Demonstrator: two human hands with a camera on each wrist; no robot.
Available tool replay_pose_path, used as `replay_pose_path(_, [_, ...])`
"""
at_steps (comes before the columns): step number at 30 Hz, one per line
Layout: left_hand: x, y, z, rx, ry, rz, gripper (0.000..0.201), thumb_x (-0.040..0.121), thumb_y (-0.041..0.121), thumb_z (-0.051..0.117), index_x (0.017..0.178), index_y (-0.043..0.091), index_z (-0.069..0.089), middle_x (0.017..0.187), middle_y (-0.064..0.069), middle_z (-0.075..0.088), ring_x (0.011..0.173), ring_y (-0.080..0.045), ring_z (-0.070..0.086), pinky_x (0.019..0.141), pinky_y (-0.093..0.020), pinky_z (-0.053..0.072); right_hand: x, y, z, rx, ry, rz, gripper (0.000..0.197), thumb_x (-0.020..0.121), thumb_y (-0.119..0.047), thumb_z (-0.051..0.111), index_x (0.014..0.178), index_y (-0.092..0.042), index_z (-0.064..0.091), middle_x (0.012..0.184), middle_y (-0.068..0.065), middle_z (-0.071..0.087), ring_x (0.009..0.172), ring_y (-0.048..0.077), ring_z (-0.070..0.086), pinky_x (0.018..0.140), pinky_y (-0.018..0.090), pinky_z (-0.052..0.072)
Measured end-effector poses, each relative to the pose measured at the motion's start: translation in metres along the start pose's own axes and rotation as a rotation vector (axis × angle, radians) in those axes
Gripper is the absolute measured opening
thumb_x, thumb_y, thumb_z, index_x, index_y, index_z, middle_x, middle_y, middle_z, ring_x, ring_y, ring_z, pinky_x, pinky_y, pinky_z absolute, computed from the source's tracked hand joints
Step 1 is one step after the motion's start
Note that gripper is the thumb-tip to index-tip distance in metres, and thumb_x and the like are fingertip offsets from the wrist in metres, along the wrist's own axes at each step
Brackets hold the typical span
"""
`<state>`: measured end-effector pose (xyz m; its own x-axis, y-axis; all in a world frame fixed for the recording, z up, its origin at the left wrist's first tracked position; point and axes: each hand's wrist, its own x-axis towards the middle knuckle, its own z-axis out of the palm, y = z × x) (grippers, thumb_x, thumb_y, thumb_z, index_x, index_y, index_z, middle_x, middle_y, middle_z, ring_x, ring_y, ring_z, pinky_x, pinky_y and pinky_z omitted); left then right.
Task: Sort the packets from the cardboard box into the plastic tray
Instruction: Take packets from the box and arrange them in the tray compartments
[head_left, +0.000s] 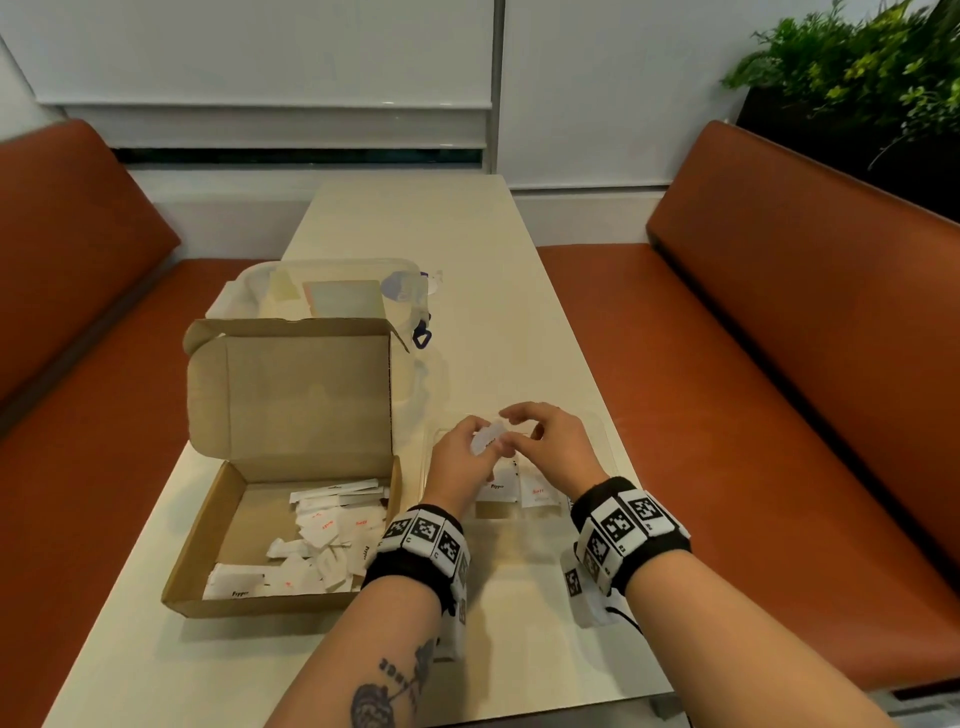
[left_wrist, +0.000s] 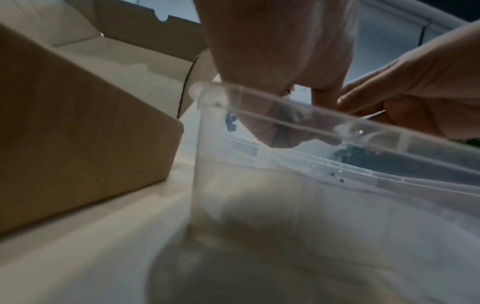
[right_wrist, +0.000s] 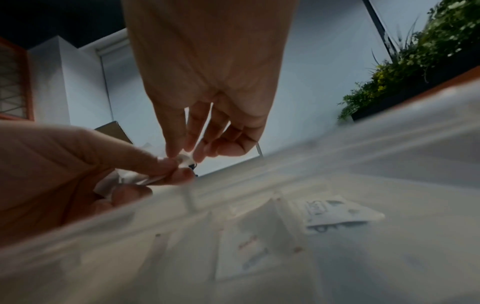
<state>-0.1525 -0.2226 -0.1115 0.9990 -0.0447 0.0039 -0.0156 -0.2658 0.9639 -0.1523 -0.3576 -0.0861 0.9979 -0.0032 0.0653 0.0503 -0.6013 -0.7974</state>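
Observation:
An open cardboard box sits at the left of the table with several white packets loose in it. To its right stands a clear plastic tray, and a pepper packet and a salt packet lie in it. Both hands hover over the tray. My left hand holds a small bunch of white packets. My right hand pinches the top packet of that bunch between thumb and fingertips. The tray's wall blurs the hands in both wrist views.
A clear lidded container stands behind the box's raised lid. Orange benches flank the narrow cream table. A potted plant is at the far right.

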Motion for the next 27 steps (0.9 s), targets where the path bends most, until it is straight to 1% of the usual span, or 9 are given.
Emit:
replay_pose_path(5, [-0.001, 0.001, -0.006, 0.005, 0.014, -0.025, 0.018, 0.083, 0.024, 0.07, 0.091, 0.012, 0.059, 0.079, -0.004, 0.067, 0.047, -0.009, 0.055, 0.048, -0.014, 0.043, 0.003, -0.004, 0.001, 0.105, 0.018, 0.033, 0.022, 0.082, -0.01, 0.067, 0.102, -0.019, 0.068, 0.075, -0.001, 0.065, 0.058, 0.001, 0.048, 0.056, 0.007, 0.039])
replay_pose_path(7, [-0.002, 0.0, -0.01, -0.033, 0.065, -0.022, 0.01, 0.085, 0.02, 0.067, 0.091, 0.015, 0.061, 0.079, -0.005, 0.065, 0.046, -0.005, 0.056, 0.047, -0.014, 0.043, 0.003, -0.002, 0.0, 0.103, 0.055, 0.057, 0.022, 0.082, -0.01, 0.068, 0.102, -0.019, 0.068, 0.073, -0.001, 0.063, 0.059, 0.0, 0.049, 0.057, 0.008, 0.038])
replay_pose_path(10, [-0.002, 0.001, -0.015, -0.017, 0.093, -0.024, 0.005, 0.088, 0.013, 0.061, 0.091, 0.017, 0.063, 0.073, 0.0, 0.061, 0.047, -0.004, 0.055, 0.05, -0.015, 0.042, 0.0, -0.001, 0.0, 0.076, -0.008, 0.059, 0.022, 0.082, -0.012, 0.069, 0.103, -0.021, 0.067, 0.07, -0.003, 0.058, 0.061, 0.003, 0.049, 0.059, 0.009, 0.037])
replay_pose_path(13, [-0.006, 0.005, -0.015, -0.006, 0.095, -0.018, 0.005, 0.089, 0.014, 0.059, 0.091, 0.014, 0.064, 0.072, 0.0, 0.06, 0.055, -0.011, 0.055, 0.054, -0.019, 0.042, 0.001, 0.0, 0.006, -0.012, -0.079, 0.063, 0.009, 0.082, -0.018, 0.071, 0.091, -0.017, 0.069, 0.066, -0.006, 0.054, 0.063, 0.008, 0.048, 0.056, 0.012, 0.035])
replay_pose_path(16, [-0.009, 0.007, -0.017, -0.024, 0.205, -0.014, 0.015, 0.094, 0.02, 0.051, 0.097, 0.011, 0.063, 0.078, -0.001, 0.063, 0.061, -0.013, 0.051, 0.049, -0.013, 0.04, 0.0, 0.005, 0.01, -0.114, -0.1, 0.103, 0.008, 0.081, -0.021, 0.072, 0.077, -0.015, 0.067, 0.062, -0.005, 0.053, 0.06, 0.009, 0.048, 0.058, 0.02, 0.037])
replay_pose_path(19, [-0.011, 0.01, -0.017, -0.058, 0.262, -0.031, 0.023, 0.099, 0.019, 0.041, 0.104, 0.009, 0.061, 0.095, -0.001, 0.067, 0.065, -0.016, 0.052, 0.047, -0.011, 0.041, -0.004, 0.01, 0.017, -0.262, -0.16, 0.114, 0.012, 0.08, -0.027, 0.072, 0.08, -0.015, 0.073, 0.082, -0.002, 0.064, 0.078, 0.01, 0.056, 0.067, 0.019, 0.042])
replay_pose_path(22, [-0.014, 0.011, -0.015, -0.038, 0.285, -0.035, 0.027, 0.101, 0.02, 0.037, 0.106, 0.008, 0.061, 0.097, -0.004, 0.068, 0.065, -0.018, 0.052, 0.045, -0.008, 0.039, -0.006, 0.016, 0.024, -0.405, -0.174, 0.104, 0.017, 0.084, -0.029, 0.065, 0.091, -0.017, 0.076, 0.112, 0.004, 0.056, 0.112, 0.019, 0.044, 0.094, 0.029, 0.043])
replay_pose_path(24, [-0.014, 0.011, -0.014, -0.021, 0.296, -0.038, 0.028, 0.101, 0.02, 0.036, 0.106, 0.008, 0.061, 0.097, -0.005, 0.068, 0.065, -0.018, 0.052, 0.044, -0.008, 0.038, -0.007, 0.018, 0.026, -0.459, -0.173, 0.072, 0.02, 0.085, -0.031, 0.065, 0.094, -0.017, 0.076, 0.115, 0.002, 0.052, 0.115, 0.02, 0.038, 0.096, 0.029, 0.04])
replay_pose_path(27, [-0.014, 0.01, -0.014, -0.002, 0.298, -0.046, 0.028, 0.102, 0.02, 0.035, 0.107, 0.008, 0.061, 0.096, -0.005, 0.068, 0.065, -0.018, 0.053, 0.043, -0.007, 0.037, -0.009, 0.015, 0.029, -0.49, -0.162, 0.011, 0.02, 0.081, -0.031, 0.071, 0.093, -0.015, 0.074, 0.11, 0.001, 0.05, 0.108, 0.018, 0.041, 0.087, 0.026, 0.04])
